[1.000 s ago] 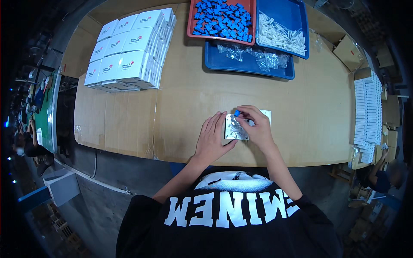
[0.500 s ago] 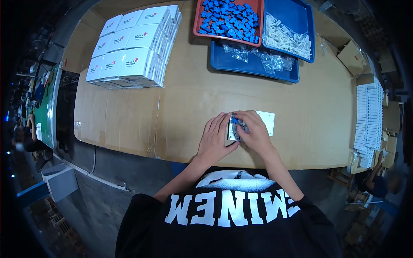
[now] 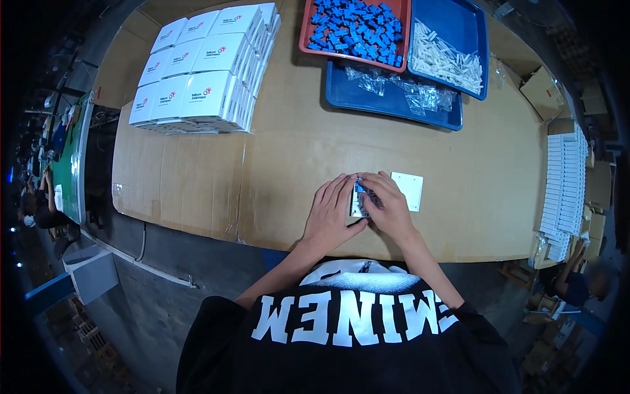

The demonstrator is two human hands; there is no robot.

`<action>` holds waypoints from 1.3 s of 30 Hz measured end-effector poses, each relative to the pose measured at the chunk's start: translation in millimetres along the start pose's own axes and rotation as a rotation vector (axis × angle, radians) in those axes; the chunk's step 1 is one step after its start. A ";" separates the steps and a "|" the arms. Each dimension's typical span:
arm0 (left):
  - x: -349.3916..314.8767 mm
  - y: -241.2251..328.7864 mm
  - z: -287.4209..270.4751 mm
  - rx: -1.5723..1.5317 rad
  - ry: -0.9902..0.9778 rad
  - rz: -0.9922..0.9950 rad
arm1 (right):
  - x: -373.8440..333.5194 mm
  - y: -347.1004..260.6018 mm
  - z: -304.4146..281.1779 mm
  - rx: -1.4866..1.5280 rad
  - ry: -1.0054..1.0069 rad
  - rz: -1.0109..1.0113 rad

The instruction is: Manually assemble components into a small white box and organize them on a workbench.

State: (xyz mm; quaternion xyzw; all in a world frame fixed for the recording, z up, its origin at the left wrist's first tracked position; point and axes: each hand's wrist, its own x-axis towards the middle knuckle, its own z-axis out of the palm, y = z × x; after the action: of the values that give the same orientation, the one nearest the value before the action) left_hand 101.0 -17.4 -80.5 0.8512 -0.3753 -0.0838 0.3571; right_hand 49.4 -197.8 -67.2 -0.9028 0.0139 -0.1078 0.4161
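Observation:
Between my hands on the cardboard-covered table is a small white housing [image 3: 356,209], with a blue piece and clear or greyish parts inside it. My left hand [image 3: 328,213] lies along its left side, fingers together and thumb below, steadying it. My right hand [image 3: 392,207] curls over it from the right, with the thumb pressed into its middle; the fingers hide much of the contents. A flat white square plate [image 3: 409,190] with small holes near its edges lies just right of my right hand.
White boxes [image 3: 210,95] are stacked at the far left. At the back, a red tray [image 3: 405,49] holds blue connectors; a blue tray [image 3: 484,52] holds thin white pieces. Beneath them, another blue tray [image 3: 354,108] contains clear bags. White pieces [image 3: 562,190] stand stacked at the right edge.
The view has shifted slightly. My right hand has moved a little away from the white plate, uncovering more of it. Both hands stay on the housing.

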 end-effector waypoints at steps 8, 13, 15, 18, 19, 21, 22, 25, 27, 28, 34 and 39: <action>1.3 -1.4 0.5 -0.007 -0.017 -0.014 | -5.5 1.8 0.2 -0.197 -0.048 -0.080; 3.8 0.3 -3.1 -0.015 -0.025 0.000 | -7.6 -22.6 -6.5 -0.346 -0.104 -0.038; 5.5 0.7 -3.7 -0.019 -0.018 0.013 | -4.2 -24.8 -9.5 -0.429 -0.118 -0.019; 4.1 1.1 -3.6 -0.017 -0.020 0.021 | -2.5 -24.6 -13.1 -0.420 -0.181 -0.027; 3.2 0.2 -2.7 -0.043 0.009 0.021 | -1.1 -21.6 -15.7 -0.427 -0.168 -0.030; 0.2 -3.8 2.1 -0.067 0.043 0.034 | -0.8 -9.3 -26.9 -0.245 -0.156 -0.003; -2.5 -6.6 5.3 -0.031 0.100 0.013 | -1.7 -2.5 -34.2 -0.273 -0.106 0.024; -2.4 -3.0 4.6 0.019 0.140 0.006 | -15.7 11.6 -67.4 -0.217 -0.045 0.128; 0.5 6.5 -0.4 0.046 0.142 -0.035 | -24.0 17.6 -85.0 -0.249 -0.122 0.156; 0.1 6.0 0.7 0.045 0.138 -0.032 | -24.3 13.6 -92.0 -0.247 -0.162 0.157; -3.0 -2.8 7.9 0.126 0.098 -0.049 | -32.8 20.4 -96.8 -0.248 -0.268 0.219; -4.1 3.7 0.3 -0.072 0.190 -0.029 | -30.9 15.8 -96.0 -0.211 -0.155 0.125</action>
State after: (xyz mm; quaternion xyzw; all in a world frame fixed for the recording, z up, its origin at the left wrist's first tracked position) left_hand 95.9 -16.4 -78.8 0.8473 -0.3243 -0.0210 0.4202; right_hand 0.4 -276.4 -24.3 -0.9445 0.0490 -0.0097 0.3248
